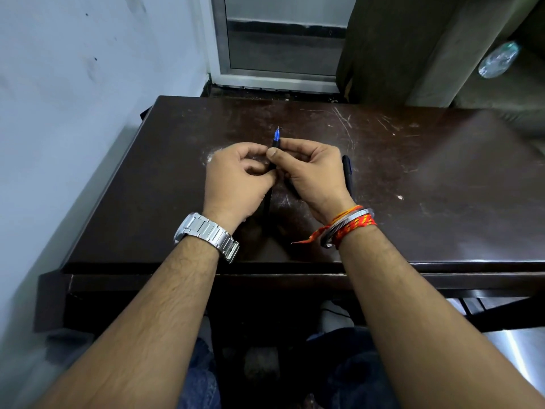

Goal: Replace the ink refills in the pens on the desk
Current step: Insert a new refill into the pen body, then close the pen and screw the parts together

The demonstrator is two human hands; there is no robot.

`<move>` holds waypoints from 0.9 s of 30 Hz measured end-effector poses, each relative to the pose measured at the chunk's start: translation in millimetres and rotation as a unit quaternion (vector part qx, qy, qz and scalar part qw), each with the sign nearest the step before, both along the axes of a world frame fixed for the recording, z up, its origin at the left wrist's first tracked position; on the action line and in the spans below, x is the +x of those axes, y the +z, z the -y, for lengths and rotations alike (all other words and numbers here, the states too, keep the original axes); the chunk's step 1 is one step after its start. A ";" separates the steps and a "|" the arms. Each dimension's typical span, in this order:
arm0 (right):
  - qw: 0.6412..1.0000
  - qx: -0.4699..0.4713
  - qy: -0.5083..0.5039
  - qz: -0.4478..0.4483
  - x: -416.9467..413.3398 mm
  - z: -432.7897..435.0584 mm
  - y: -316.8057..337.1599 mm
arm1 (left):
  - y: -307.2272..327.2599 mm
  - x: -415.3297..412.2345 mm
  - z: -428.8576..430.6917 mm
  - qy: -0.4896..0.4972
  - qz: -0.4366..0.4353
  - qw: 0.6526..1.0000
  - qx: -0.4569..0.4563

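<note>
The pen (pixel 276 143) I hold is black with a blue tip ending in a fine point, aimed toward 12 o'clock above the middle of the dark, scratched desk (pixel 427 178). My left hand (pixel 236 175) and right hand (pixel 309 169) are together, fingers curled and pinched on its barrel. A second black pen (pixel 348 175) lies at 3 o'clock, just beside my right hand
</note>
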State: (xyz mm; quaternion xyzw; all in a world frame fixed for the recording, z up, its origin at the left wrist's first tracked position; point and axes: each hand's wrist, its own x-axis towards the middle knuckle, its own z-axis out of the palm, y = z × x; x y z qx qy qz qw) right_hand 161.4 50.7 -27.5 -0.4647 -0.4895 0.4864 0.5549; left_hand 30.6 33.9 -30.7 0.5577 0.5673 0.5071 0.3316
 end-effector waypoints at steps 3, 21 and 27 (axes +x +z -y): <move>1.000 0.000 -0.002 0.000 -0.7 0.4 -0.1 | 0.0 -0.2 -0.5 0.008 -0.002 1.000 0.000; 0.869 -0.098 -0.021 0.484 19.8 -0.6 -6.1 | -6.5 -7.2 -6.5 0.038 -0.002 0.998 -0.040; 0.937 -0.014 -0.102 0.334 12.7 -3.2 -4.0 | -5.6 -2.7 -2.2 -0.024 -0.013 0.998 -0.054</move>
